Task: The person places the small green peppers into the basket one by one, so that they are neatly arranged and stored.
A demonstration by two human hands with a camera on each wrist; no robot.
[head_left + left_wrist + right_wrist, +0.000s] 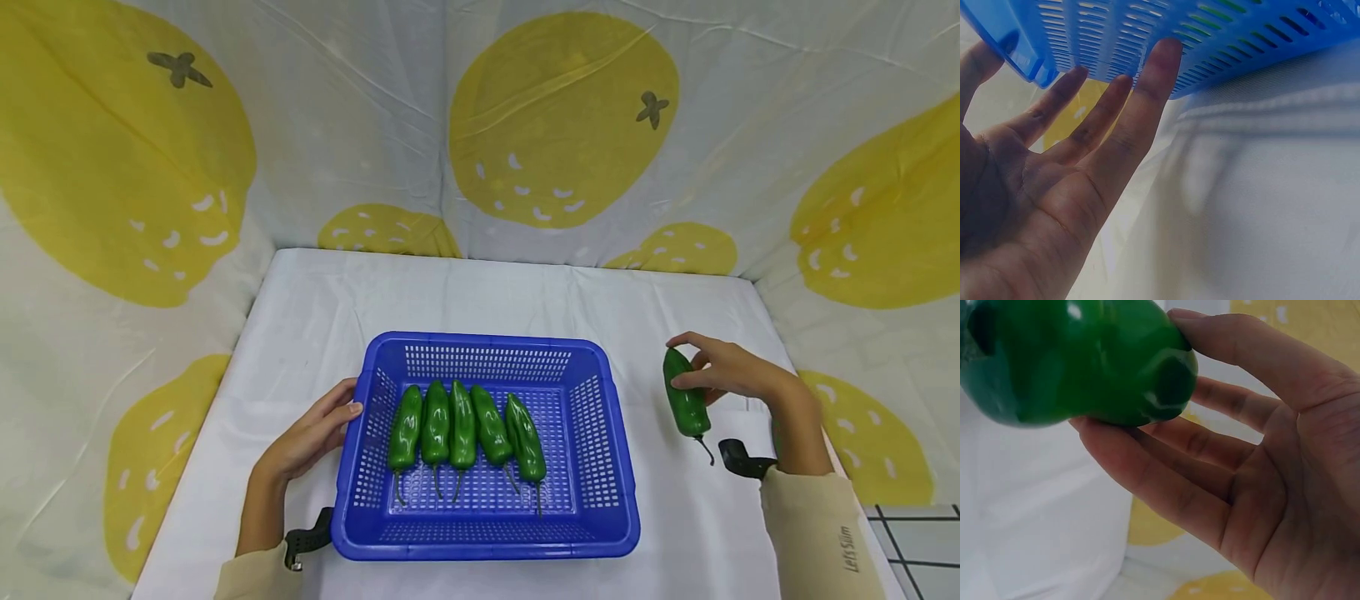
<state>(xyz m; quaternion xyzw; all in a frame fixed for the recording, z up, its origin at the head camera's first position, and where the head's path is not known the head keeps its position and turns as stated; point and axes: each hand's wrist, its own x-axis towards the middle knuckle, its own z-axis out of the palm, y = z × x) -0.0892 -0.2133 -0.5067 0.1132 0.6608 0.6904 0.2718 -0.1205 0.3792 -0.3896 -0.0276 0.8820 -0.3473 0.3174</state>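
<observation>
A blue plastic basket (480, 552) with slotted walls stands on the white cloth in the head view. Several glossy green peppers (462, 425) lie side by side in its left and middle part, stems towards me. My left hand (311, 433) holds the basket's left rim, thumb at the rim and fingers (1147, 94) against the outer wall. To the right of the basket, my right hand (731, 367) pinches another green pepper (684, 396) between thumb and fingers, its thin stem pointing towards me. In the right wrist view this pepper (1085, 362) shows close up and cropped.
A white cloth (450, 292) covers the table. Behind and beside it hang curtains with yellow lemon prints (562, 117). A sliver of something green (776, 433) shows beside my right wrist, mostly hidden. Dark straps sit on both wrists.
</observation>
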